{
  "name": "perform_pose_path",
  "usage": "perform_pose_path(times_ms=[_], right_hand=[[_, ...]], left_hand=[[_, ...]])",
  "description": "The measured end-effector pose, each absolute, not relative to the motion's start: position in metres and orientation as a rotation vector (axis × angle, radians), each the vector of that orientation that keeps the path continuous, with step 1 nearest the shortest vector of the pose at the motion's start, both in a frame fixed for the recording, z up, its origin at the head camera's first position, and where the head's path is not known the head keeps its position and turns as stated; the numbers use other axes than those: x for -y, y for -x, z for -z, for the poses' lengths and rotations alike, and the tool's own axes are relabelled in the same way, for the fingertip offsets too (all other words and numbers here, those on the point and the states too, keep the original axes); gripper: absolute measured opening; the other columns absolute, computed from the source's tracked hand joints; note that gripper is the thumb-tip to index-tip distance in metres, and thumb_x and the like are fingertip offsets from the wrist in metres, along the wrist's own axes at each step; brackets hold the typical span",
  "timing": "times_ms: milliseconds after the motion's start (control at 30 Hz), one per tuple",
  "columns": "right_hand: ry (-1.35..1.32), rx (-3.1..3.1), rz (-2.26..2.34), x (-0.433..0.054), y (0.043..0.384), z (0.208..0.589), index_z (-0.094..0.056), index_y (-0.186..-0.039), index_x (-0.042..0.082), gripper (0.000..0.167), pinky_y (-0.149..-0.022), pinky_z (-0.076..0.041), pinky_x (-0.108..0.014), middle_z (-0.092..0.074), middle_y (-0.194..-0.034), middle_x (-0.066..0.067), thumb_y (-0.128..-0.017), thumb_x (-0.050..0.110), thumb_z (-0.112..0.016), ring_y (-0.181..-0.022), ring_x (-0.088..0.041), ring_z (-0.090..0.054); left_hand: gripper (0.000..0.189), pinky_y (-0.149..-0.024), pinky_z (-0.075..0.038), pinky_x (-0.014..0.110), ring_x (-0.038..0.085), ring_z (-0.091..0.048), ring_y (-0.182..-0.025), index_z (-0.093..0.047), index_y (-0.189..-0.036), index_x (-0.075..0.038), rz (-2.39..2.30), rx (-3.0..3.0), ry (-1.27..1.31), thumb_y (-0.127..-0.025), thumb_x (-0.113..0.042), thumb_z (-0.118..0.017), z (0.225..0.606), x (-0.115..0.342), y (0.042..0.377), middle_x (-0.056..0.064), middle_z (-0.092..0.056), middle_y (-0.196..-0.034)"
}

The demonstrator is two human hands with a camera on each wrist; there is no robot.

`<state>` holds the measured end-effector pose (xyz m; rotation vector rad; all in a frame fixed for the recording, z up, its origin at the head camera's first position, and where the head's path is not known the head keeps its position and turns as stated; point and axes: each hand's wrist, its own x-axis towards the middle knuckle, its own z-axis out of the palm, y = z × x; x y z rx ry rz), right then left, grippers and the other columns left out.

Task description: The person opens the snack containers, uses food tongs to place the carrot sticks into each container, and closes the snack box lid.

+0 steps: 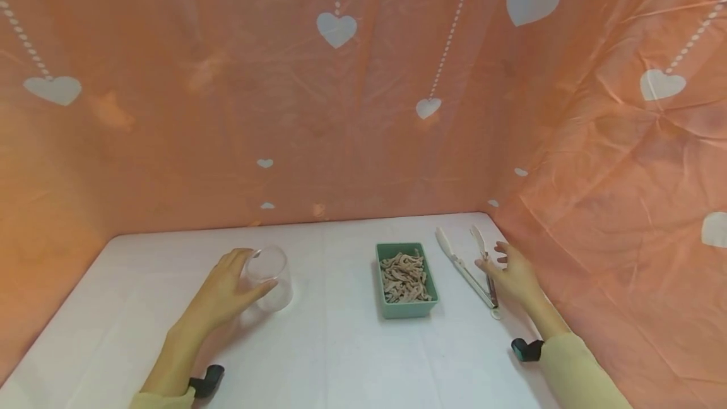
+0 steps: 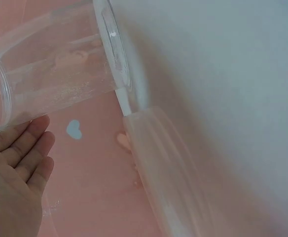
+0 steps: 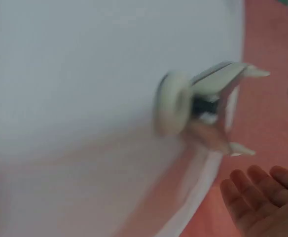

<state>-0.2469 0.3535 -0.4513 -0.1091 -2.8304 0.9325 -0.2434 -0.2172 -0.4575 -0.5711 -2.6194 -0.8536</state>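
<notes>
**Head view: a clear cylindrical cup [image 1: 282, 295] and a pair of pale-tipped tongs [image 1: 470, 278], each with a hand at it**

I judge this to be the reaching step, with a firm hold not yet made on either side. My left hand [image 1: 224, 289] curves about the cup left of centre in the frame, thumb in front and the other fingers behind. In the left wrist view those fingers look relaxed and fairly straight by the rim; whether they touch it I cannot tell. My right hand [image 1: 514, 279], at the right of the frame, is spread loosely beside the tongs and grasps nothing; my thumb overlaps one arm of them, contact uncertain.

The next move, I think, calls for closing my right fingers round both spread arms while my left steadies the cup's smooth wall.

The cup stands upright on the white worktop [image 1: 329, 346], its mouth uncovered, and I see nothing inside. Right of centre sits a green rectangular box [image 1: 406, 311], lidless, heaped with greyish-brown strips [image 1: 404, 278]. The tongs lie just beside it, splayed toward the top of the frame.
</notes>
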Motion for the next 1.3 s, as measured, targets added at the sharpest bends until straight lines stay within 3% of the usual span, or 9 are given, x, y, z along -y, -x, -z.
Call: perform_pose_path(times_ms=[300, 433, 533, 600, 667, 767, 967, 1300], right_hand=[[0.078, 3.072, -0.731, -0.359, 0.256, 0.456, -0.031, -0.149, -0.020, 0.108, -0.106, -0.046, -0.067, -0.051, -0.139, -0.039, -0.087, 0.054, -0.080, -0.125, -0.052, -0.054], [0.047, 3.093, -0.677, -0.359, 0.259, 0.459, -0.034, -0.147, -0.022, 0.108, -0.107, -0.044, -0.066, -0.055, -0.130, -0.039, -0.085, 0.052, -0.082, -0.122, -0.052, -0.053], [0.012, 3.093, -0.663, -0.359, 0.262, 0.463, -0.047, -0.136, -0.016, 0.092, -0.090, -0.053, -0.054, -0.059, -0.103, -0.026, -0.084, 0.050, -0.083, -0.099, -0.040, -0.058], [0.004, 3.091, -0.657, -0.359, 0.264, 0.465, -0.053, -0.123, -0.010, 0.078, -0.074, -0.049, -0.043, -0.051, -0.087, -0.014, -0.083, 0.049, -0.085, -0.084, -0.030, -0.053], [0.004, 3.093, -0.651, -0.359, 0.265, 0.467, -0.054, -0.113, -0.006, 0.072, -0.067, -0.041, -0.038, -0.045, -0.081, -0.009, -0.081, 0.050, -0.086, -0.078, -0.025, -0.049], [0.020, 3.097, -0.628, -0.358, 0.266, 0.468, -0.055, -0.116, -0.008, 0.080, -0.069, -0.044, -0.039, -0.048, -0.086, -0.011, -0.078, 0.054, -0.087, -0.080, -0.026, -0.050], [0.060, 3.098, -0.579, -0.356, 0.265, 0.470, -0.044, -0.140, -0.017, 0.109, -0.090, -0.052, -0.058, -0.058, -0.115, -0.028, -0.075, 0.058, -0.088, -0.098, -0.038, -0.057], [0.106, 3.020, -0.695, -0.355, 0.263, 0.473, -0.053, -0.134, -0.016, 0.090, -0.094, -0.053, -0.062, -0.064, -0.118, -0.031, -0.078, 0.045, -0.090, -0.100, -0.040, -0.060]], left_hand=[[0.070, -0.110, -0.039, 0.062, 0.044, -0.050, -0.131, -0.055, -0.136, 0.005, 0.895, 2.631, 0.558, -0.090, -0.042, -0.080, 0.458, 0.219, 0.243, 0.024, -0.057, -0.136], [0.070, -0.110, -0.040, 0.063, 0.045, -0.051, -0.130, -0.056, -0.135, 0.006, 0.886, 2.627, 0.559, -0.090, -0.041, -0.081, 0.457, 0.218, 0.243, 0.025, -0.058, -0.135], [0.071, -0.109, -0.040, 0.063, 0.046, -0.051, -0.129, -0.056, -0.135, 0.007, 0.882, 2.624, 0.557, -0.089, -0.040, -0.081, 0.456, 0.217, 0.243, 0.026, -0.058, -0.135], [0.070, -0.109, -0.040, 0.063, 0.046, -0.051, -0.129, -0.056, -0.135, 0.007, 0.882, 2.623, 0.557, -0.089, -0.040, -0.081, 0.456, 0.217, 0.243, 0.026, -0.058, -0.135], [0.070, -0.109, -0.040, 0.063, 0.045, -0.052, -0.129, -0.057, -0.135, 0.007, 0.884, 2.624, 0.555, -0.089, -0.040, -0.082, 0.455, 0.217, 0.243, 0.025, -0.059, -0.135], [0.069, -0.110, -0.040, 0.062, 0.045, -0.051, -0.129, -0.057, -0.135, 0.006, 0.885, 2.630, 0.552, -0.089, -0.040, -0.082, 0.454, 0.217, 0.242, 0.025, -0.058, -0.135], [0.071, -0.110, -0.040, 0.064, 0.047, -0.050, -0.131, -0.056, -0.136, 0.006, 0.897, 2.652, 0.549, -0.090, -0.041, -0.081, 0.451, 0.216, 0.239, 0.026, -0.057, -0.137], [0.070, -0.110, -0.039, 0.063, 0.046, -0.050, -0.131, -0.055, -0.137, 0.005, 0.885, 2.649, 0.550, -0.090, -0.041, -0.080, 0.452, 0.217, 0.239, 0.025, -0.057, -0.137]])
